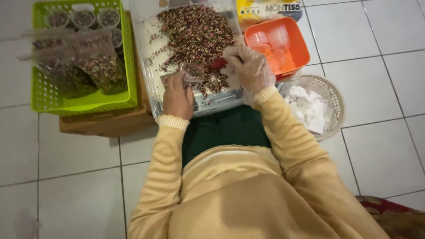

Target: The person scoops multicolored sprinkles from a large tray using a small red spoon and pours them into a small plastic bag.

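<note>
A clear plastic tub [148, 66] in front of me holds a heap of small multicoloured sprinkles [197, 31]. My left hand [178, 96], bare, holds a small clear cup [191, 73] partly filled with sprinkles over the tub. My right hand [248, 66] wears a thin clear plastic glove and grips a small red scoop [218, 63] next to the cup. Both sleeves are pale yellow knit.
A green basket [82, 99] on a wooden board [106, 124] at left holds filled bags and cups of sprinkles. An orange tray [287, 40] with clear cups sits at right, a white round basket [330, 95] with paper beside it. White tiled floor all around.
</note>
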